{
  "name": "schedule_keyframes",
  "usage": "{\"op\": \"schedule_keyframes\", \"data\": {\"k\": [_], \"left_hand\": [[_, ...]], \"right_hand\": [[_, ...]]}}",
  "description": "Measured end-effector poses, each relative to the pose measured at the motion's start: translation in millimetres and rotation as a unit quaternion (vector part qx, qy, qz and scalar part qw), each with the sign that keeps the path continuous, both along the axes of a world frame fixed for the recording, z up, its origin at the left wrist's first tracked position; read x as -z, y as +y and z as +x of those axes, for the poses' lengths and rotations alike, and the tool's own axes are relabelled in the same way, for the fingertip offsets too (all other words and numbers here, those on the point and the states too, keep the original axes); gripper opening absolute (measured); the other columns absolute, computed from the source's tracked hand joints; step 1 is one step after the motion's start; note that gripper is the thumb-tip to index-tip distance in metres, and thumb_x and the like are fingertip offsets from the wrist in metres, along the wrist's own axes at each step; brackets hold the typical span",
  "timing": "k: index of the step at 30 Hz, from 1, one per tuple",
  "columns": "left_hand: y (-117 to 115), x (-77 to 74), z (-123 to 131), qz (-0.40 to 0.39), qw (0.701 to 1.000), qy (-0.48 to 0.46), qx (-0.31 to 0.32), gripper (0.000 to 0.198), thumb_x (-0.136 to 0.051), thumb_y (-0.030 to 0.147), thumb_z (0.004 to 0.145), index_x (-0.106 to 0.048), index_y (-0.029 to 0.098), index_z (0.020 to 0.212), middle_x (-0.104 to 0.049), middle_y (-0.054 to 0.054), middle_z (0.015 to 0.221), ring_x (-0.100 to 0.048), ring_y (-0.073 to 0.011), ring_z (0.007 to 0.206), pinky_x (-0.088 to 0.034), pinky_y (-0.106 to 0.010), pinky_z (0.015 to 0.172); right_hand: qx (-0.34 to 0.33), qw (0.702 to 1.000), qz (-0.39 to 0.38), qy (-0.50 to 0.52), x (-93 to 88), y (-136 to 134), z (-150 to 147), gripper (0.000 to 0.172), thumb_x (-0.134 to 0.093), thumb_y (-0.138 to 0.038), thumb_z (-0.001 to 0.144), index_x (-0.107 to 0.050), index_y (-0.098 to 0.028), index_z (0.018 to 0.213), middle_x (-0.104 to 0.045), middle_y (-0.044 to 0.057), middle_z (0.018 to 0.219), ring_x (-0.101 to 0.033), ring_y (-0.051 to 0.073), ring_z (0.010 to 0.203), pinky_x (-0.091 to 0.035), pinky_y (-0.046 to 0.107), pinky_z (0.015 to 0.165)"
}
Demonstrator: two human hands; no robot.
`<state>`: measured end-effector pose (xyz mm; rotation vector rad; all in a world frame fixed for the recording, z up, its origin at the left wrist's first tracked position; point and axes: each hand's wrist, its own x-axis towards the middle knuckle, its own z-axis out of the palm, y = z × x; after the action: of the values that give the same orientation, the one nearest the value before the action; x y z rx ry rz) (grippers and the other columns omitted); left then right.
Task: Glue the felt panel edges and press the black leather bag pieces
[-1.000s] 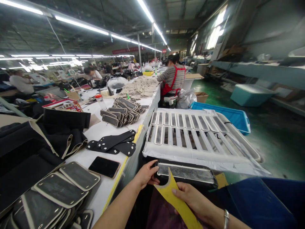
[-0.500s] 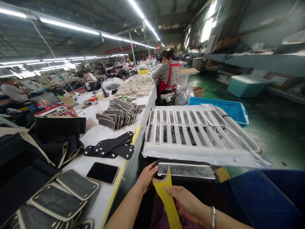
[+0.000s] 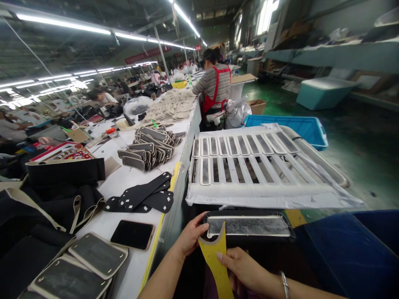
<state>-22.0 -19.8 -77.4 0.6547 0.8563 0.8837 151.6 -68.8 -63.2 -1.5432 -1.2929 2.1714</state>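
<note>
The black-rimmed panel (image 3: 249, 225) lies beyond the right hand (image 3: 241, 265) and extends rightward from the left hand (image 3: 188, 237), which pinches its left end. The right hand grips the yellow strip (image 3: 214, 248) — notched end toward the panel.

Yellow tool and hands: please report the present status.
Right hand grips yellow tool. Left hand holds dark panel by left end. In the way: tool tip hides part of panel.

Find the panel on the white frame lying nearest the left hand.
The lone panel in the frame's lower row; the others line its upper row, farther from the left hand.
</note>
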Motion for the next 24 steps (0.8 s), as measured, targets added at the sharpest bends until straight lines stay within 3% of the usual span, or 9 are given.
{"op": "schedule_keyframes", "data": {"k": [5,11,19,24], "left_hand": [[5.9,1.7,-2.8,-0.008,0.999,-0.016,0.043,0.063,-0.075,0.034,0.071,-0.051,0.019,0.126,-0.065,-0.007,0.097,-0.062,-0.0164,0.072,-0.047,-0.023,0.063],[5.6,1.0,-0.6,-0.016,1.000,-0.007,0.022,0.061,-0.076,0.034,0.069,-0.053,0.018,0.124,-0.066,-0.008,0.095,-0.062,-0.0156,0.071,-0.046,-0.023,0.064],[4.3,-5.4,8.5,0.003,1.000,0.007,-0.012,0.054,-0.073,0.032,0.073,-0.055,0.016,0.121,-0.065,-0.010,0.105,-0.062,-0.0223,0.090,-0.046,-0.028,0.078],[3.7,-3.3,15.4,0.030,0.996,0.070,-0.038,0.049,-0.067,0.037,0.078,-0.055,0.017,0.122,-0.063,-0.009,0.112,-0.059,-0.0242,0.100,-0.044,-0.032,0.089]], "right_hand": [[0.000,0.999,-0.033,0.025,5.7,-0.3,-5.2,0.041,-0.044,-0.052,0.085,-0.055,-0.015,0.070,-0.052,0.000,0.040,-0.043,0.009,0.028,-0.033,0.016,0.031],[0.011,0.998,-0.047,0.047,10.0,-1.5,-5.9,0.041,-0.043,-0.052,0.085,-0.057,-0.015,0.074,-0.053,0.001,0.040,-0.046,0.010,0.029,-0.032,0.016,0.029],[0.053,0.992,-0.034,0.105,9.7,1.8,-3.3,0.055,-0.051,-0.067,0.073,-0.059,-0.013,0.073,-0.052,0.001,0.040,-0.043,0.008,0.030,-0.034,0.016,0.031],[0.079,0.986,-0.050,0.141,12.0,5.3,-4.3,0.062,-0.053,-0.074,0.064,-0.058,-0.012,0.072,-0.059,0.004,0.049,-0.048,0.010,0.034,-0.035,0.018,0.033]]}}
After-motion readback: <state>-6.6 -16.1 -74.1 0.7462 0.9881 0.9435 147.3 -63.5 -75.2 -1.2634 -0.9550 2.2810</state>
